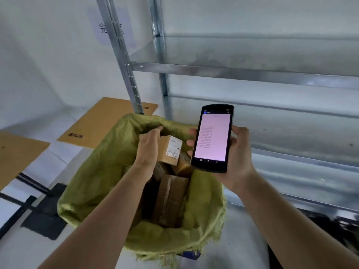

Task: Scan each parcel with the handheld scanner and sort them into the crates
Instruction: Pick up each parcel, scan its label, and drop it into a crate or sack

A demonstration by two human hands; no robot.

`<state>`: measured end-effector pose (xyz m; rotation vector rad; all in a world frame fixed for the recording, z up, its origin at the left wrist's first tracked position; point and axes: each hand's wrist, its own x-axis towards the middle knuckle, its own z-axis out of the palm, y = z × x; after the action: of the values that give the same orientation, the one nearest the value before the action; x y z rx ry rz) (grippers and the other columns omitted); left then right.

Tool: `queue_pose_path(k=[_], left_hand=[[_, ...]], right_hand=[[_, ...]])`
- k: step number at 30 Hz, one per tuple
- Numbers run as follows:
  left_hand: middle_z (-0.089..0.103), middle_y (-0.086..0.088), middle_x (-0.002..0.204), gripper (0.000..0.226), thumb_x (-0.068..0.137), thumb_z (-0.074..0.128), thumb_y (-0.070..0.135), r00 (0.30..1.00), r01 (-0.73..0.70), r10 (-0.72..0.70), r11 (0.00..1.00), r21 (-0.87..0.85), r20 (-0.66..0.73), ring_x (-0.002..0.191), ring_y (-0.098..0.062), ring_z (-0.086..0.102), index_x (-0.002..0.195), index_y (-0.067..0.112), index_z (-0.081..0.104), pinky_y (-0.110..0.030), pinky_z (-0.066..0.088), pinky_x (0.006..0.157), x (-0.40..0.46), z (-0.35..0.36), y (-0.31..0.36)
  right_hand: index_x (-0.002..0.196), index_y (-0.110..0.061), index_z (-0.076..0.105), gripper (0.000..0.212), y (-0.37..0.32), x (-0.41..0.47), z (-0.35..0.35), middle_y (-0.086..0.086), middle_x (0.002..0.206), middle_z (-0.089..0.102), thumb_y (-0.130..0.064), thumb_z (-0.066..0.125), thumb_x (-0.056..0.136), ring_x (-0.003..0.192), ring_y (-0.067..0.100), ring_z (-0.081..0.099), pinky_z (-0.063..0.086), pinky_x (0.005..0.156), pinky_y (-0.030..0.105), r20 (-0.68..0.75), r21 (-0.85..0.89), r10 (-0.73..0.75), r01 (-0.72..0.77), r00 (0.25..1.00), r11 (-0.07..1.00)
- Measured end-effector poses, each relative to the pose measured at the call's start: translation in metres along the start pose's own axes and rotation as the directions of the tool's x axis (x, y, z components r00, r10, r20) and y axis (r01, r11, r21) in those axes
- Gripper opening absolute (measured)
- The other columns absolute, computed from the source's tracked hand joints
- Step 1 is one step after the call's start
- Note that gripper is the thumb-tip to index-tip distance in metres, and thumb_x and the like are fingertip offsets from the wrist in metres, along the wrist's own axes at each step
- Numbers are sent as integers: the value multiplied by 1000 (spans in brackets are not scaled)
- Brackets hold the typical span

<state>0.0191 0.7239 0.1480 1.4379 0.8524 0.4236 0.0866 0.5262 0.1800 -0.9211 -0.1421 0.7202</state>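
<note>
grip: left hand (149,146) holds labelled box (171,150); right hand (236,152) grips scanner (212,137)
boxes: several, brown cardboard, in green woven sack (93,171), centre frame

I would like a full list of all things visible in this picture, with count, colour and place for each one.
handheld scanner: one, black with a lit pale pink screen, held up right of centre.
labelled parcel: one, brown cardboard with a white label, lifted at the mouth of the sack.
other parcels: several, brown cardboard, inside the sack; exact number cannot be told.
sack: one, yellow-green woven, open, centre on the floor.
cardboard sheets: two, tan, flat on the floor at left.
shelving rack: one, grey metal, at back and right.
wall sign: one, pale, partly hidden behind the rack post.
left hand: grips the labelled parcel.
right hand: holds the handheld scanner.
</note>
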Motion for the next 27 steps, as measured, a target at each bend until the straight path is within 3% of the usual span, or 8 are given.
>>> queue_pose_path(k=[3,6,8,13,17,21,24,27], left_hand=[[71,7,106,30,105,53,41,998,23,-22,999,-34,54,83,-9,67,120,24,72,-27,49,67,-11,30,4],[64,8,138,39,108,45,47,988,-15,11,1000,27,153,116,-16,61,136,29,66,-36,47,96,-38,71,1],[58,7,146,37,110,41,47,969,-50,38,998,42,245,128,-18,54,135,32,64,-39,39,105,-62,101,-3],[57,6,148,43,113,32,38,878,-173,111,980,93,466,135,-21,52,143,27,61,-37,38,105,-146,194,-19],[61,2,139,35,112,32,35,807,-192,91,975,114,583,130,-22,55,121,35,66,-35,38,99,-239,279,-35],[61,3,137,43,93,46,58,713,-189,32,971,148,700,131,-24,55,124,41,70,-42,40,109,-340,358,-58],[61,4,135,30,107,43,43,629,-216,23,965,146,777,132,-21,56,123,37,69,-45,42,116,-408,418,-82],[61,4,141,29,108,41,46,561,-216,-49,955,204,826,134,-22,55,117,44,68,-50,39,118,-458,474,-102]], right_hand=[[134,-8,64,63,-14,-34,-16,28,128,71,-47,26,102,99,41,69,59,83,45,-91,6,-47,48,995,999],[136,-7,64,62,-28,-76,-44,29,131,69,-42,24,104,102,42,68,56,86,48,-199,-20,-116,115,973,993],[137,-9,64,63,-36,-107,-67,26,127,73,-43,22,105,102,42,70,54,91,52,-269,-23,-160,160,950,987],[135,-13,67,62,-63,-201,-138,23,126,74,-44,22,105,101,38,72,54,93,53,-403,-4,-231,250,885,968],[136,-13,67,62,-87,-286,-205,24,126,74,-44,22,106,99,38,72,53,92,52,-503,18,-252,302,827,953],[139,-10,64,64,-110,-375,-282,25,125,74,-44,21,107,98,38,71,58,87,48,-581,-13,-264,316,769,949],[138,-10,64,64,-126,-437,-332,25,125,74,-45,20,107,99,38,70,59,82,44,-638,-63,-269,299,722,952],[134,-9,65,64,-143,-484,-381,25,123,74,-46,20,108,101,40,67,57,87,45,-702,-69,-267,311,660,948]])
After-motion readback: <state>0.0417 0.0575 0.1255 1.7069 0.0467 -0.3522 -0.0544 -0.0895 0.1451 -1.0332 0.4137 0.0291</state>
